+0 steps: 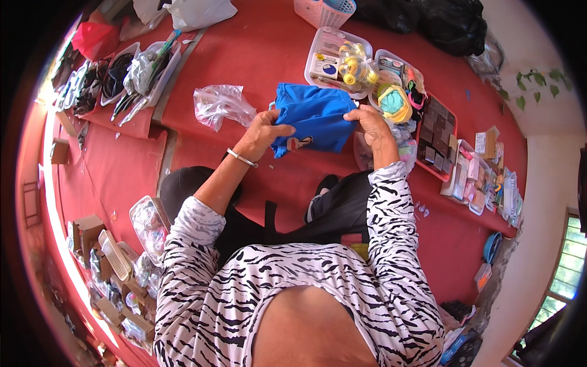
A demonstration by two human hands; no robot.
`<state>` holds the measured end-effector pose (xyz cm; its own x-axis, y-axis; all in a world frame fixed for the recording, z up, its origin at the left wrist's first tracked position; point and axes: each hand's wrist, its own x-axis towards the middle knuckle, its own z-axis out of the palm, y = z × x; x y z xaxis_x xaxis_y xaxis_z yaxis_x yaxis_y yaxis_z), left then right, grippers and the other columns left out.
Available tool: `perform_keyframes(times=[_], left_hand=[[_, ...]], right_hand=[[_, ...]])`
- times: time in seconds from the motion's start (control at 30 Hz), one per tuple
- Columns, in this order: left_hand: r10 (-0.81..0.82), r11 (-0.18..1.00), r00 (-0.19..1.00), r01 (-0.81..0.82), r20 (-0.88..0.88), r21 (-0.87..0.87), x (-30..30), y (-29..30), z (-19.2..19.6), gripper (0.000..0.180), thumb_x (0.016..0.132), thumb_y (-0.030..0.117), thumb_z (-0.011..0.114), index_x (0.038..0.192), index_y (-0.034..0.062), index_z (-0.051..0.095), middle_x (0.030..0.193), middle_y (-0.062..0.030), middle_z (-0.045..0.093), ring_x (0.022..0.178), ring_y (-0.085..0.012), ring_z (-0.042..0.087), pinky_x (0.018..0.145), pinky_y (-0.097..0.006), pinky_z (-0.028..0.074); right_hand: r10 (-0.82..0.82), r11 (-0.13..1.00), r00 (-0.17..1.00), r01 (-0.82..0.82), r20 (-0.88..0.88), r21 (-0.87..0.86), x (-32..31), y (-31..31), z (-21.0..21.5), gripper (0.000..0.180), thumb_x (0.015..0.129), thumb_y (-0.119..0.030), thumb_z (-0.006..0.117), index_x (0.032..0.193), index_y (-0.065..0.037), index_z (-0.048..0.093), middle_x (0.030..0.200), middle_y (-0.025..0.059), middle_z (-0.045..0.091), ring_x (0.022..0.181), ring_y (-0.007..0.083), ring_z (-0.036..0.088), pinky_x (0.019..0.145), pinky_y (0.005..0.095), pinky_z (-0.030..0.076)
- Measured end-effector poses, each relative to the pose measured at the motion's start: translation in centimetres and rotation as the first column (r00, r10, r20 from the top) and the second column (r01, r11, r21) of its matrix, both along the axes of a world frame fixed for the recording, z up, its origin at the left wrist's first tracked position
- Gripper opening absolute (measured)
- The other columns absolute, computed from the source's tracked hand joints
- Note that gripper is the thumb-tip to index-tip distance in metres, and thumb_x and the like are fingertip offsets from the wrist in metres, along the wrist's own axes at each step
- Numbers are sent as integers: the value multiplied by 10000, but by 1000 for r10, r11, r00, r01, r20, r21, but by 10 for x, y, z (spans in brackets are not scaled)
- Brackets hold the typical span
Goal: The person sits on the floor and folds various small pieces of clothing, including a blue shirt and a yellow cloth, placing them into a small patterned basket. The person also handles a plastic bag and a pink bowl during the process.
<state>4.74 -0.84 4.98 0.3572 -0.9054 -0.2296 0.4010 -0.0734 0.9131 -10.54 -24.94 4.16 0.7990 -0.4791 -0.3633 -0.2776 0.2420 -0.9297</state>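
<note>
We've got the left hand (264, 129) and right hand (373, 127) apart, each pinching one side of the blue cloth (313, 116), spread between them; just past it, a clear plastic box (327, 41), and farther off, a pink basket (313, 12).

A lightly creased blue cloth (317, 116) with a printed patch (298, 142) near its lower edge is held spread between both hands (263, 133), right of the clear plastic bag (221, 105).

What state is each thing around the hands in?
Blue cloth: held up, lightly wrinkled
Left hand: closed on the cloth's left side
Right hand: closed on its right edge
Clear plastic bag: crumpled
Pale bin: loaded
Red tray: loaded, uncovered
</note>
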Motion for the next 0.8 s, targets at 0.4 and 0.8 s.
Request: perform_keyframes(times=[0.4, 0.8], left_hand=[[186, 909, 891, -316, -415, -272, 12, -3, 28, 296, 698, -31, 658, 976, 56, 607, 963, -74, 642, 878, -208, 627, 826, -391, 520], [381, 886, 920, -334, 95, -321, 42, 5, 31, 308, 735, -16, 670, 1024, 71, 606, 933, -9, 632, 879, -102, 590, 818, -259, 471]], right_hand=[[-230, 962, 902, 267, 365, -54, 25, 39, 50, 514, 720, 11, 691, 1197, 47, 505, 965, 123, 623, 849, 147, 595, 804, 252, 465], [61, 417, 967, 199, 245, -887, 50, 54, 87, 380, 677, 46, 621, 1050, -8, 578, 909, 125, 632, 820, 239, 615, 759, 313, 479]])
